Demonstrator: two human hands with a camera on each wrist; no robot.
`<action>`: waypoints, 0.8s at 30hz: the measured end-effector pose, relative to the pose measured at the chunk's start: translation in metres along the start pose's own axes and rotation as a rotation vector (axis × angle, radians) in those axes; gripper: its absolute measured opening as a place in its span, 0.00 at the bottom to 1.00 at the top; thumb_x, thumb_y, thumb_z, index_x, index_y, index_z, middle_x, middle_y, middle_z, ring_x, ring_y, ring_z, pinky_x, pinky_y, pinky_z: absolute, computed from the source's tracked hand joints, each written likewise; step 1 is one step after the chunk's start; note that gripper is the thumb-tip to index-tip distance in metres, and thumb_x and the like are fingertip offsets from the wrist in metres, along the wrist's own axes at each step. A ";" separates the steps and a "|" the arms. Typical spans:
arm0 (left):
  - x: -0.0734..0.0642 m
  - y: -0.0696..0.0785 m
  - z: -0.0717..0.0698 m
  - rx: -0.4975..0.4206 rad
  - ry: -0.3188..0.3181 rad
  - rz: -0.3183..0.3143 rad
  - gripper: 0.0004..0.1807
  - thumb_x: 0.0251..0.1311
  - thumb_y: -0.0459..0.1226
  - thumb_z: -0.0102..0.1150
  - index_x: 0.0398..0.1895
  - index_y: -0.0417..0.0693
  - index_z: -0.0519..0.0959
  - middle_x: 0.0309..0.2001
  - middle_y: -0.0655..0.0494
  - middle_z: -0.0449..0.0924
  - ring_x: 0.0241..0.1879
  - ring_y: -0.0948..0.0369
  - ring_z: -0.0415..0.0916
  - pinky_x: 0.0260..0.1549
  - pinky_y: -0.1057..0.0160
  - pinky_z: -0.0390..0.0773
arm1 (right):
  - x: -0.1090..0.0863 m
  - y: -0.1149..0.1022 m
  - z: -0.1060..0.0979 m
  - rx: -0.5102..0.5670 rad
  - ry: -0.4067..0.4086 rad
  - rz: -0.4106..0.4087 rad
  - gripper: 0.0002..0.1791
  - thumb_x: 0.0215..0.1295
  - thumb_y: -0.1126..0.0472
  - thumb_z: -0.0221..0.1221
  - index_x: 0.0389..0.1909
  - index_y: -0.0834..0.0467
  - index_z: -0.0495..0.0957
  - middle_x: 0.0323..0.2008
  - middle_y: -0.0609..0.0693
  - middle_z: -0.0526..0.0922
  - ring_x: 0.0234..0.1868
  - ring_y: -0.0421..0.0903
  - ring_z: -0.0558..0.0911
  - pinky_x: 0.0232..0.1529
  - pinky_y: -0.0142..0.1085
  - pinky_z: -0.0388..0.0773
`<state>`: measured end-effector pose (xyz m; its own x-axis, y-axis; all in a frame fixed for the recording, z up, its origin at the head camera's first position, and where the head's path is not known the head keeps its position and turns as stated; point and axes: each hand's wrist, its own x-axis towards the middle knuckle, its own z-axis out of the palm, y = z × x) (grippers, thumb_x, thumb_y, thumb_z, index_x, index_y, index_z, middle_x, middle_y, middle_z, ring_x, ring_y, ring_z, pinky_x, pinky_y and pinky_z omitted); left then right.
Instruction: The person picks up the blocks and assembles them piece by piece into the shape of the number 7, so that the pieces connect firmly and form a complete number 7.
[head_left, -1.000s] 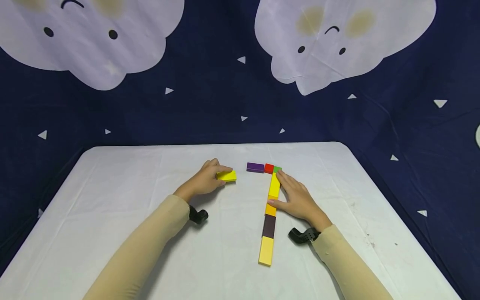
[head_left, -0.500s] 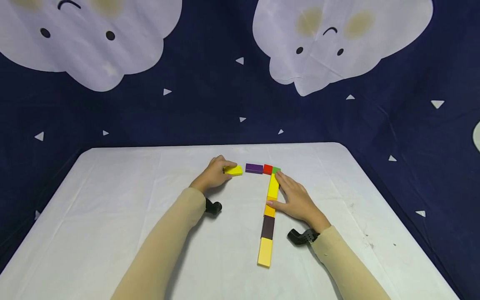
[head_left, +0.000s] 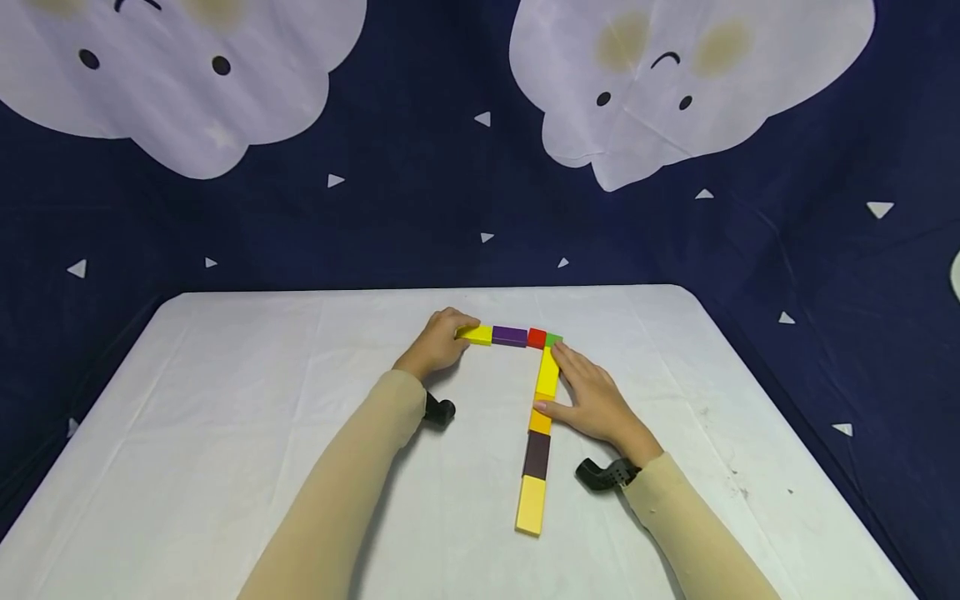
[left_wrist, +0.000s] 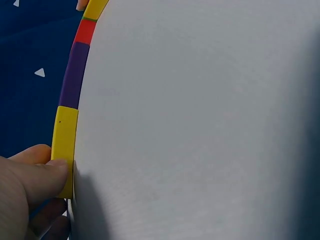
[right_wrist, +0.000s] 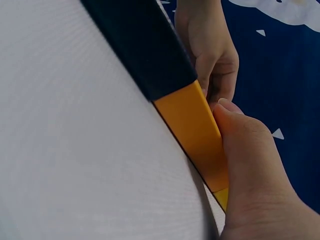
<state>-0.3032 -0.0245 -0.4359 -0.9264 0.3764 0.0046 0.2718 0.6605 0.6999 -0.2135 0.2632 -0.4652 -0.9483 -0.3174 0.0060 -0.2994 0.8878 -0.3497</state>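
Between thumb and fingers, my left hand point(head_left: 439, 342) pinches a yellow block point(head_left: 477, 335), whose far end meets a purple block point(head_left: 510, 337). A red block point(head_left: 536, 337) and a green block point(head_left: 553, 340) continue that row to the right. From the green corner a column runs toward me: a yellow block point(head_left: 548, 371), an orange block point(head_left: 540, 418), a dark brown block point(head_left: 536, 455) and a pale yellow block point(head_left: 530, 506). My right hand point(head_left: 597, 404) rests along the column's right side, fingertips near the green block, thumb touching the orange one point(right_wrist: 192, 135).
A white cloth covers the table point(head_left: 405, 517). Behind its far edge hangs a dark blue curtain point(head_left: 420, 225) with clouds and small white triangles. Black wrist cameras point(head_left: 606, 474) sit below both hands, close to the cloth.
My left hand has carried the yellow block right and away from me, and it now meets the purple block's left end. The right hand has stayed in place.
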 end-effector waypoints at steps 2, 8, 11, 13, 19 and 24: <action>0.001 0.000 0.000 -0.002 0.005 -0.001 0.22 0.65 0.28 0.57 0.63 0.44 0.77 0.62 0.46 0.74 0.63 0.50 0.66 0.68 0.53 0.63 | 0.000 0.000 0.000 -0.004 0.002 0.001 0.58 0.58 0.23 0.53 0.80 0.47 0.42 0.81 0.43 0.42 0.80 0.53 0.47 0.75 0.56 0.47; 0.000 0.001 0.000 -0.006 0.009 0.001 0.22 0.66 0.30 0.58 0.63 0.43 0.77 0.61 0.46 0.74 0.63 0.50 0.66 0.68 0.53 0.63 | 0.001 0.002 0.002 -0.002 0.003 -0.002 0.57 0.58 0.22 0.52 0.80 0.46 0.42 0.81 0.43 0.41 0.80 0.52 0.47 0.76 0.56 0.47; 0.000 0.003 0.000 0.001 -0.002 -0.005 0.22 0.66 0.31 0.57 0.63 0.45 0.77 0.61 0.46 0.74 0.64 0.50 0.66 0.68 0.53 0.63 | 0.001 0.002 0.002 0.000 0.003 0.001 0.57 0.58 0.22 0.52 0.80 0.46 0.41 0.81 0.43 0.42 0.80 0.52 0.47 0.76 0.56 0.47; 0.000 0.004 0.000 0.007 -0.009 -0.005 0.22 0.66 0.31 0.56 0.63 0.45 0.77 0.61 0.46 0.74 0.64 0.50 0.65 0.68 0.53 0.63 | 0.001 0.002 0.002 -0.001 0.001 0.003 0.57 0.58 0.22 0.53 0.80 0.46 0.41 0.81 0.44 0.42 0.80 0.53 0.47 0.76 0.56 0.47; -0.001 0.004 0.001 0.008 -0.006 -0.002 0.22 0.66 0.32 0.57 0.64 0.46 0.76 0.62 0.47 0.74 0.65 0.50 0.64 0.69 0.53 0.62 | 0.001 0.000 0.001 -0.001 0.000 0.003 0.57 0.58 0.23 0.54 0.80 0.47 0.42 0.81 0.45 0.42 0.80 0.54 0.48 0.75 0.57 0.47; -0.001 0.004 0.002 0.024 0.014 -0.002 0.22 0.66 0.34 0.58 0.64 0.46 0.77 0.63 0.47 0.74 0.63 0.50 0.65 0.68 0.53 0.63 | 0.001 0.000 0.000 -0.002 -0.001 0.002 0.57 0.59 0.24 0.54 0.80 0.47 0.42 0.81 0.44 0.42 0.80 0.53 0.48 0.75 0.56 0.47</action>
<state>-0.3006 -0.0208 -0.4344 -0.9306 0.3659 0.0133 0.2759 0.6768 0.6825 -0.2140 0.2626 -0.4650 -0.9487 -0.3161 0.0046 -0.2979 0.8890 -0.3477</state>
